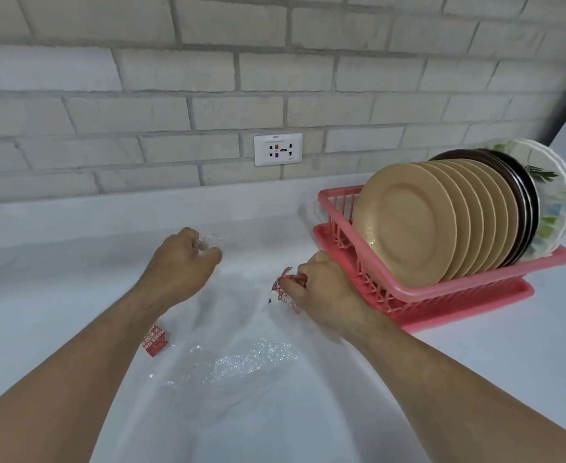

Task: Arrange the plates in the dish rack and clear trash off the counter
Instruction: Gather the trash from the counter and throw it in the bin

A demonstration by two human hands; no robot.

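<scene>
On the white desk [57,279], seen from the head camera, the plates [405,228] already stand on edge in the pink dish rack [475,279], so that half of the job looks done. The trash is what is left. The left hand [184,262] is curled round a bit of clear film [206,240]. Just beside the rack, the right hand [325,292] pinches a red-printed wrapper [286,285]. A red scrap [154,340] and crumpled clear plastic [251,359] lie nearer the person, not yet gathered.
</scene>
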